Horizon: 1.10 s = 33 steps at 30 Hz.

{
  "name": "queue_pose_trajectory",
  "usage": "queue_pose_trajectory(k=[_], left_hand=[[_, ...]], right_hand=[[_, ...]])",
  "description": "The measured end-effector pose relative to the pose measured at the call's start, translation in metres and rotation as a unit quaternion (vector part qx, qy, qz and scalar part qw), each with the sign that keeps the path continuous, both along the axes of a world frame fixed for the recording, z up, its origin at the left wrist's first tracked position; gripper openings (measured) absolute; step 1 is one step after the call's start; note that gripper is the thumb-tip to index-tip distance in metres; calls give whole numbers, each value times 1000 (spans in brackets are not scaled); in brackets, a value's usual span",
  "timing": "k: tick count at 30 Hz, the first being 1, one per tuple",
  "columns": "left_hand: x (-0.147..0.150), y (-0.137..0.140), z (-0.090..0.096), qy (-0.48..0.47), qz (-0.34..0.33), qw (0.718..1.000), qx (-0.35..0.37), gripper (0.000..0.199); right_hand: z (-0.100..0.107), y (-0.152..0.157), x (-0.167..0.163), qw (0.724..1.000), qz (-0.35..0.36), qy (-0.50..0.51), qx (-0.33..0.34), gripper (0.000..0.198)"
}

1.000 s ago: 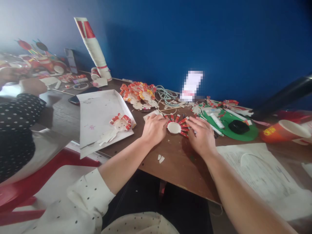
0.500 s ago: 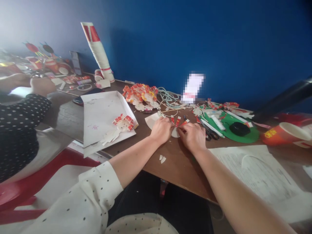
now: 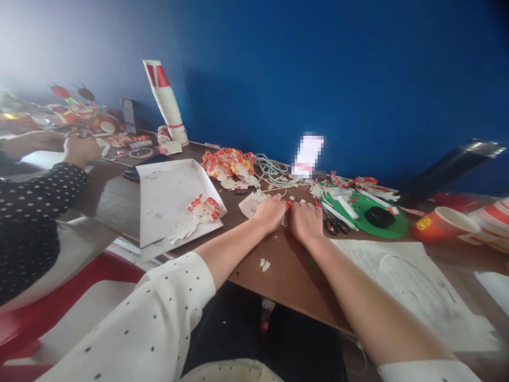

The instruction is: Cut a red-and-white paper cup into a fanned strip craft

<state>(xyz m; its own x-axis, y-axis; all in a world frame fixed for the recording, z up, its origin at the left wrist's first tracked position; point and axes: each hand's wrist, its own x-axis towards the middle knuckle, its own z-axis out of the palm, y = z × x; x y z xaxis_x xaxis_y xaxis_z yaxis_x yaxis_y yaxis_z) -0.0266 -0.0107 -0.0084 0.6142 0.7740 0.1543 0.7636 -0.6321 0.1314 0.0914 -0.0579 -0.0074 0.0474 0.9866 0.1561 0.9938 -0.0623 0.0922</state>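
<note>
My left hand point(image 3: 271, 213) and my right hand point(image 3: 306, 218) are side by side low over the table, fingers closed. Between them shows a small white paper piece with red-and-white strips point(image 3: 290, 203), mostly hidden by the fingers. Beyond my left hand lies a cream paper piece point(image 3: 249, 205). Two small white paper scraps point(image 3: 264, 265) rest on the table in front of my wrists. Black-handled scissors point(image 3: 336, 225) lie just right of my right hand, near a green disc point(image 3: 392, 225).
At the left, a white box lid point(image 3: 159, 201) holds a paper doll with a red curled fringe point(image 3: 202, 208). Behind are a pile of similar dolls point(image 3: 228, 164), a coiled cord point(image 3: 270, 165) and a tall stack of paper cups point(image 3: 167, 101). Printed sheets point(image 3: 413, 286) lie right; a co-worker's hand point(image 3: 81, 149) is far left.
My hands have drawn closer together, and my fingers now cover more of the red-and-white strips. The view has tilted and shifted slightly. The co-worker's hands remain at the far left.
</note>
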Motion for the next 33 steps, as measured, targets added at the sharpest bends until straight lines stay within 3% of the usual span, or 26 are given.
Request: queue_pose_trajectory(k=[5, 8, 10, 13, 16, 21, 25, 28, 33], left_hand=[[2, 6, -8, -44, 3, 999, 11, 30], [-8, 10, -11, -106, 2, 994, -28, 29], [-18, 15, -10, -160, 37, 985, -45, 28], [-31, 19, -5, -213, 121, 970, -11, 29], [-33, 16, -2, -189, 125, 974, -28, 25], [-19, 3, -3, -132, 61, 987, -70, 22], [-13, -1, -4, -118, 74, 987, -79, 21], [-12, 0, -4, -111, 77, 988, -81, 22], [-11, 0, -3, -95, 84, 989, -70, 22]], right_hand=[[-1, 5, 3, 1000, -8, -3, 6, 31], [-3, 3, 6, 1000, 1, 8, 18, 30], [-4, 2, 8, 999, 4, 21, 27, 30], [-3, 1, 10, 999, 2, 30, 35, 32], [-2, 1, 9, 999, 1, 32, 35, 32], [3, 1, 14, 994, -8, 101, 35, 28], [10, 0, 35, 966, -88, 229, 79, 30], [14, -2, 47, 952, -125, 261, 94, 28], [16, -6, 33, 969, -90, 230, -7, 28]])
